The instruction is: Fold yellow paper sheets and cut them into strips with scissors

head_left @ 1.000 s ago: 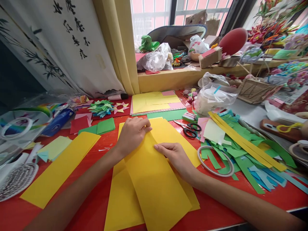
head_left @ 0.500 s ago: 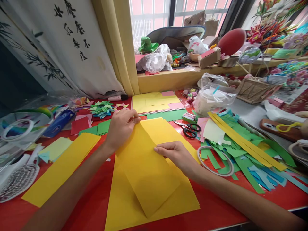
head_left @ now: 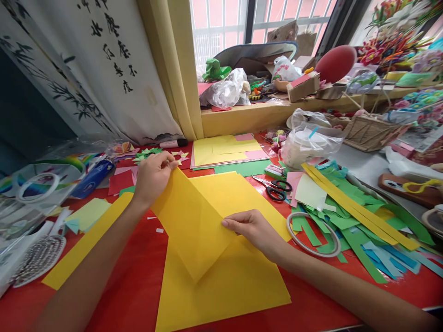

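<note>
A yellow sheet of paper [head_left: 195, 226] is held up at a slant between my two hands. My left hand [head_left: 154, 177] pinches its upper left corner, and my right hand [head_left: 254, 230] grips its right edge between thumb and fingers. Beneath it, larger yellow paper sheets [head_left: 224, 295] lie flat on the red table. A long yellow strip [head_left: 88, 244] rests under my left forearm. Scissors with black handles [head_left: 275, 188] lie beyond my right hand, and a roll of tape [head_left: 313, 235] is just to its right.
Cut green paper strips [head_left: 349, 203] and two long yellow strips [head_left: 360, 205] are heaped at the right. Stacked yellow and pink paper [head_left: 224, 150] lies at the back. A bagged cup [head_left: 308, 143] stands behind the scissors. At the left are a hairbrush [head_left: 41, 260] and a blue packet [head_left: 92, 177].
My left hand has moved left with the sheet's corner, and the sheet's lower tip has swung up and left. My right hand stays nearly in place, still holding the edge.
</note>
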`<move>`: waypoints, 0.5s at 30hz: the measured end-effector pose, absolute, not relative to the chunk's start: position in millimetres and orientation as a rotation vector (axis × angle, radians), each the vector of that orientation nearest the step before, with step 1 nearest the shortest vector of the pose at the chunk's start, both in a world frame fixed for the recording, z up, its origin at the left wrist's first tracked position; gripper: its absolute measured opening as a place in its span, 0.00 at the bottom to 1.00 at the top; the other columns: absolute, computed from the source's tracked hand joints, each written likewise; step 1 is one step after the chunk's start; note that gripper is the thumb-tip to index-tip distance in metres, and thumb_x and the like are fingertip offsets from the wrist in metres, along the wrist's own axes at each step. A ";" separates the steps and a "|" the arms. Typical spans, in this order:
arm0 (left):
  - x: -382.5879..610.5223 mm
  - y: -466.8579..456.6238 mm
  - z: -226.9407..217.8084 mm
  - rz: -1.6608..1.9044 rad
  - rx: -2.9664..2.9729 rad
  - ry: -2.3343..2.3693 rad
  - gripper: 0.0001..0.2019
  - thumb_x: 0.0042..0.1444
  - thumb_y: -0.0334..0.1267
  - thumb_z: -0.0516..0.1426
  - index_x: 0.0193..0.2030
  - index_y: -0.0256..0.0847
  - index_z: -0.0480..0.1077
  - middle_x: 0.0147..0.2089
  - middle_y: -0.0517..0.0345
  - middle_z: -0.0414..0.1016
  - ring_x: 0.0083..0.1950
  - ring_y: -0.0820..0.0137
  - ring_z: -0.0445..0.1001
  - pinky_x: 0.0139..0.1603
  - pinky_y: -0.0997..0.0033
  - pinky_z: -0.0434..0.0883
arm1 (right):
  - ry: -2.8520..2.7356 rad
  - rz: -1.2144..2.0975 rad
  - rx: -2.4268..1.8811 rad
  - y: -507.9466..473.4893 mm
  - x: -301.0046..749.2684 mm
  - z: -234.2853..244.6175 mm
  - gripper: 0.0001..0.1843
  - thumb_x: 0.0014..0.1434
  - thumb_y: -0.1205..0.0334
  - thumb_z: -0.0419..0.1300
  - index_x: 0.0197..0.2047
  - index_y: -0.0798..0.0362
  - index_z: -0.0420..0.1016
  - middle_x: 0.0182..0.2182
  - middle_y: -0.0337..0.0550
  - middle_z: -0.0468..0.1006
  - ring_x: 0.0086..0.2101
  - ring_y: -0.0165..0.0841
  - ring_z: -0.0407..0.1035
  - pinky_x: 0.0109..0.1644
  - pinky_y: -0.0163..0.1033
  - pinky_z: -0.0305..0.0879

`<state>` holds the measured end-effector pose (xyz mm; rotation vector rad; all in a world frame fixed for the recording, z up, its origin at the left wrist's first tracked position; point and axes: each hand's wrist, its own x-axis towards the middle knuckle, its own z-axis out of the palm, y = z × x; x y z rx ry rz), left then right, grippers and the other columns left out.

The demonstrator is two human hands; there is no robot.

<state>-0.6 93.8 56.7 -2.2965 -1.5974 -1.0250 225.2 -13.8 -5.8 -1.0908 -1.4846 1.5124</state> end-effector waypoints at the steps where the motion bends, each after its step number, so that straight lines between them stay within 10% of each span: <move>1: -5.2 95.2 58.0 -1.015 -2.277 -1.596 0.06 0.54 0.39 0.51 0.30 0.42 0.66 0.27 0.62 0.67 0.31 0.71 0.64 0.30 0.71 0.57 | -1.446 1.550 -1.085 -13.8 223.6 -5.8 0.19 0.52 0.53 0.56 0.16 0.56 0.63 0.16 0.32 0.52 0.21 0.23 0.49 0.26 0.33 0.52; 6: -14.6 91.8 68.4 -1.061 -2.200 -1.604 0.11 0.56 0.45 0.48 0.33 0.43 0.67 0.29 0.65 0.67 0.32 0.74 0.64 0.31 0.72 0.56 | -1.263 1.638 -1.109 -11.1 220.7 -4.2 0.13 0.46 0.54 0.61 0.25 0.57 0.75 0.23 0.40 0.72 0.28 0.30 0.68 0.39 0.40 0.66; 15: -18.1 65.9 119.6 -1.237 -2.039 -1.559 0.13 0.55 0.47 0.50 0.36 0.42 0.68 0.26 0.65 0.68 0.30 0.73 0.63 0.29 0.73 0.60 | -1.292 1.690 -1.115 -8.2 225.3 -16.4 0.15 0.48 0.54 0.60 0.32 0.59 0.77 0.34 0.49 0.77 0.35 0.36 0.72 0.40 0.40 0.69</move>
